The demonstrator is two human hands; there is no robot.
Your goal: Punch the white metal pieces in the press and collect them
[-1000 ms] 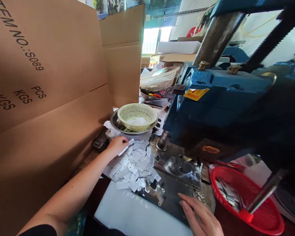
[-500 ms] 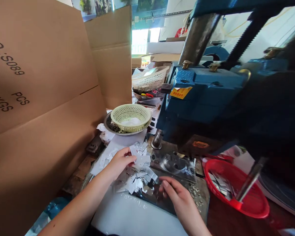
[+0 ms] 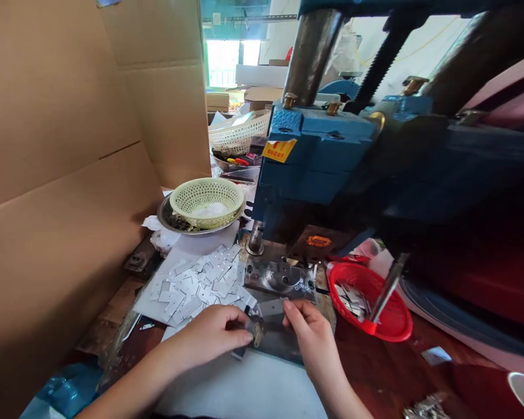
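Note:
My right hand [image 3: 317, 334] pinches a thin grey metal plate [image 3: 272, 309] at its right edge, between thumb and forefinger, in front of the press. Close by on the left, my left hand [image 3: 220, 334] has its thumb and fingers drawn together. A dark edge [image 3: 239, 353] pokes out under that thumb; what the fingers hold is mostly hidden. Beyond the left hand, a pile of flat metal plates [image 3: 201, 282] lies spread over a white sheet. The die [image 3: 282, 276] of the blue press [image 3: 314, 157] sits just past the right fingertips.
A pale green basket [image 3: 181, 198] rests in a metal bowl [image 3: 163, 218] at the back. On the right stands a red basket [image 3: 393, 329] with plates inside, a metal bar [image 3: 389, 288] leaning over it. A tall cardboard box [image 3: 61, 145] walls off the left side.
The left hand has left the pile and come nearer to the right hand. The right hand now grips a plate. The view has swung to the right.

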